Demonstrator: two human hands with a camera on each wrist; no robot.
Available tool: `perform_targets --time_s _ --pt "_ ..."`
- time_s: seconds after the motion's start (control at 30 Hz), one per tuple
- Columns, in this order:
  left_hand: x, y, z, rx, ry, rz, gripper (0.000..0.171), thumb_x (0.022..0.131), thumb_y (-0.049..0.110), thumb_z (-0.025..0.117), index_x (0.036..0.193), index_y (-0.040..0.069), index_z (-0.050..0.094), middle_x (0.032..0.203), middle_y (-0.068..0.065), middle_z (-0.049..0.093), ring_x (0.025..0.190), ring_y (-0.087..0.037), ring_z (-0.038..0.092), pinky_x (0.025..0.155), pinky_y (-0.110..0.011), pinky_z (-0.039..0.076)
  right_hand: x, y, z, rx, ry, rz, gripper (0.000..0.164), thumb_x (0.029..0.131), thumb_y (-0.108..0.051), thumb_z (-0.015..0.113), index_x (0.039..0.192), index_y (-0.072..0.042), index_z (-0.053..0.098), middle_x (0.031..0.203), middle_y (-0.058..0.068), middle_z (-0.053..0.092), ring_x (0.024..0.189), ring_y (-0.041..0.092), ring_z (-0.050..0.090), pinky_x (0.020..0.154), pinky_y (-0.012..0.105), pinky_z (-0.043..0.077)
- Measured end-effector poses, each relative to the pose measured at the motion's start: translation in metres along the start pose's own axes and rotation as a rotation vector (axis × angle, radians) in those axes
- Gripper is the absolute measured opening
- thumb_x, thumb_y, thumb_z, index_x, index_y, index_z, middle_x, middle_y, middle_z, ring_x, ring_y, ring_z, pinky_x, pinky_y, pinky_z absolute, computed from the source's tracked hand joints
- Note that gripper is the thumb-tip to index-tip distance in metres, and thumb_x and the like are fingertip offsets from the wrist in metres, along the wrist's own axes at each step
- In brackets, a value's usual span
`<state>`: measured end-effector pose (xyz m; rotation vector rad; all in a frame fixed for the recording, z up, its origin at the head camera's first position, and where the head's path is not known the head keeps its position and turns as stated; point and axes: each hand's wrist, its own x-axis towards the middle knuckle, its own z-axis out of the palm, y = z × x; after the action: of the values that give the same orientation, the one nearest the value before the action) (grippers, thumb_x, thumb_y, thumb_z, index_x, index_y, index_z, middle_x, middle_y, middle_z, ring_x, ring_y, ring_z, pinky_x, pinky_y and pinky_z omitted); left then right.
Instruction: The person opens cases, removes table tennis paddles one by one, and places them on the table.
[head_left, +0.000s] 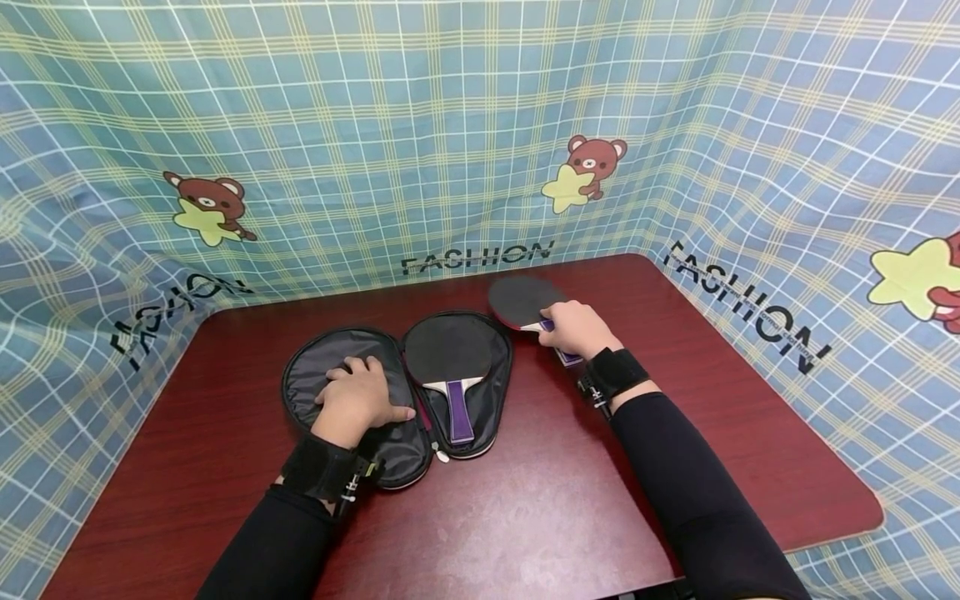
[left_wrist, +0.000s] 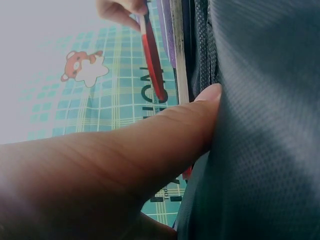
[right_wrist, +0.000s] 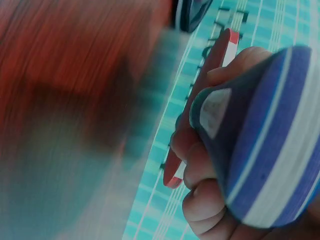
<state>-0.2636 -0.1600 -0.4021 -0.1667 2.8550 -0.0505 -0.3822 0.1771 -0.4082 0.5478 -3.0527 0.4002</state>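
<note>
A black zippered paddle case [head_left: 405,475] lies unfolded on the table. My left hand [head_left: 358,398] rests on its left half, fingers slightly spread; in the left wrist view the thumb [left_wrist: 165,130] lies against the dark fabric. In the case's right half sits a table tennis paddle [head_left: 448,348], black face up, its purple handle toward me. To the right of the case, my right hand [head_left: 577,329] grips the handle of a second table tennis paddle [head_left: 523,300]. Its blade points to the back left; the right wrist view shows the striped handle end [right_wrist: 275,135] and the red blade edge.
The dark red wooden table [head_left: 517,533] has rounded corners. Behind it and at its sides hangs a blue plaid curtain [head_left: 450,125] with bears and lettering. A zipper pull [head_left: 441,455] lies at the front of the case's fold.
</note>
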Motion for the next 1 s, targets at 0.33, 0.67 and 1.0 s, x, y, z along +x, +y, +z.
perform_targets --time_s 0.33,0.67,1.0 --pt "0.003 -0.001 0.003 -0.005 0.006 -0.001 0.119 0.068 0.072 0.062 0.147 -0.003 0.013 0.145 -0.039 0.011 0.124 -0.066 0.018 0.077 -0.071 0.039 -0.001 0.042 -0.01 0.019 0.0 0.085 0.051 0.082 -0.03 0.06 0.13 -0.011 0.056 0.118 0.012 0.063 0.077 0.021 0.055 0.064 0.032 0.044" --pt "0.001 0.0 0.002 -0.013 0.01 -0.002 0.119 0.069 0.071 0.063 0.147 -0.003 0.013 0.145 -0.039 0.01 0.125 -0.065 0.018 0.078 -0.071 0.039 -0.003 0.072 -0.014 0.041 0.018 0.132 0.051 0.082 -0.031 0.061 0.128 -0.011 0.058 0.119 0.013 0.062 0.079 0.022 0.056 0.066 0.034 0.045" --pt "0.001 0.0 0.001 -0.026 0.01 -0.004 0.118 0.069 0.07 0.063 0.147 -0.003 0.013 0.145 -0.039 0.009 0.125 -0.065 0.016 0.08 -0.071 0.038 -0.006 0.079 -0.016 0.033 -0.022 0.155 0.051 0.081 -0.028 0.06 0.128 -0.008 0.057 0.12 0.017 0.06 0.084 0.025 0.055 0.071 0.037 0.044"
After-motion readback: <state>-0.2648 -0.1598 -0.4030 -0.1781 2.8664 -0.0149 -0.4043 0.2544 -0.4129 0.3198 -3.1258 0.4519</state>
